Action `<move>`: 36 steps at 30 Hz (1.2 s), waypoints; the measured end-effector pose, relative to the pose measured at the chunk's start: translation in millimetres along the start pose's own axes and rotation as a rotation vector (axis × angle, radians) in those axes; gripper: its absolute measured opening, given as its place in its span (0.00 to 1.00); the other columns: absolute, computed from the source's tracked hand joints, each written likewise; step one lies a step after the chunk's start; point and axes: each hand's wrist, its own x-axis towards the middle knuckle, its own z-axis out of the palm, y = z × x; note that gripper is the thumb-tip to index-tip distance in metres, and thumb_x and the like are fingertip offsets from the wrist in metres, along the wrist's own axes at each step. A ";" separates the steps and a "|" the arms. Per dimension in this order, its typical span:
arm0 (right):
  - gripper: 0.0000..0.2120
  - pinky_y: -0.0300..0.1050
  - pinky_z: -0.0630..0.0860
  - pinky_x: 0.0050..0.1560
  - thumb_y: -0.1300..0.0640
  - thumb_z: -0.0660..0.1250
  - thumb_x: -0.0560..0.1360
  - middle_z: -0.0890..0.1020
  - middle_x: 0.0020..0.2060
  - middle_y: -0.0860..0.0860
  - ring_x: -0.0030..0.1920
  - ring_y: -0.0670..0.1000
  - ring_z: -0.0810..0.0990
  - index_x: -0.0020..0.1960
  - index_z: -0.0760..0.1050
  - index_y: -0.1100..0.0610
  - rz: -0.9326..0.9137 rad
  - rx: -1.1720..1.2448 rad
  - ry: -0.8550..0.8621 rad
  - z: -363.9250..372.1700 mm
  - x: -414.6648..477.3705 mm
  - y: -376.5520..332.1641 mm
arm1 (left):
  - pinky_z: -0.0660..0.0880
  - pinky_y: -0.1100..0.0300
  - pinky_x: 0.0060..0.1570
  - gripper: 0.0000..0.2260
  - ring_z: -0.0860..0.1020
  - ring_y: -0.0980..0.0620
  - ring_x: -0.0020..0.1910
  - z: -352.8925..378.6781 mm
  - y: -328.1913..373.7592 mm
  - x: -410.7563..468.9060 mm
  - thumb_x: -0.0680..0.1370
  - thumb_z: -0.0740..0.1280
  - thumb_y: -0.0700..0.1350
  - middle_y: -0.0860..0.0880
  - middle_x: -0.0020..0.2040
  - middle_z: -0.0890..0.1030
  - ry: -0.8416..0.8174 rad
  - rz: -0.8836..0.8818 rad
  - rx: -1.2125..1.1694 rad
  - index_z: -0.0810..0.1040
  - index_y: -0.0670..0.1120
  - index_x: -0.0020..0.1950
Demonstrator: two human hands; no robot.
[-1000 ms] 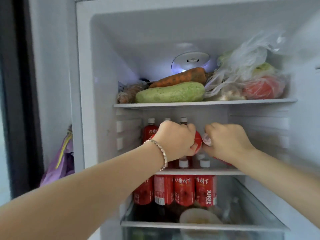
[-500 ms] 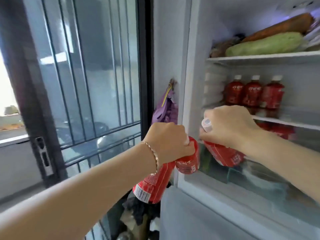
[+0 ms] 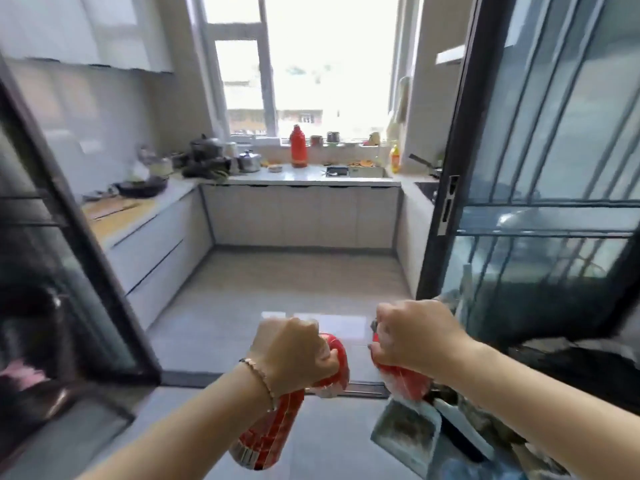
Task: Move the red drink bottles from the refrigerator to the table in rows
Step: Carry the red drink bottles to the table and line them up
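Two red drink bottles hang from the left hand, its fingers clamped round their necks, while the right hand beside it clenches a third bottle.

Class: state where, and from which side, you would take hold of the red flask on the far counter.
Grip the red flask round its straight middle, from the front: it stands upright, the window sill is close behind, and the counter in front looks bare.
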 end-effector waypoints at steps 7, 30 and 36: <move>0.18 0.40 0.68 0.40 0.41 0.62 0.73 0.82 0.50 0.52 0.47 0.55 0.81 0.54 0.75 0.53 -0.360 0.149 -0.079 5.6 77.5 -272.5 | 0.70 0.58 0.47 0.22 0.80 0.46 0.51 30.1 -196.3 -204.3 0.76 0.56 0.62 0.46 0.52 0.82 -0.102 -0.433 0.059 0.75 0.46 0.53; 0.19 0.40 0.69 0.41 0.37 0.62 0.73 0.79 0.47 0.46 0.47 0.49 0.79 0.52 0.72 0.51 -1.236 0.342 -0.172 -12.5 218.2 -894.8 | 0.65 0.59 0.41 0.19 0.71 0.50 0.35 77.0 -570.1 -571.8 0.75 0.55 0.64 0.50 0.35 0.75 -0.143 -1.461 0.032 0.64 0.49 0.38; 0.20 0.42 0.76 0.42 0.36 0.62 0.73 0.79 0.44 0.46 0.42 0.48 0.78 0.54 0.72 0.51 -1.243 0.297 -0.225 -5.1 259.0 -1027.3 | 0.68 0.62 0.36 0.18 0.73 0.54 0.35 92.9 -654.4 -634.1 0.75 0.56 0.65 0.53 0.37 0.74 -0.040 -1.668 -0.076 0.65 0.49 0.43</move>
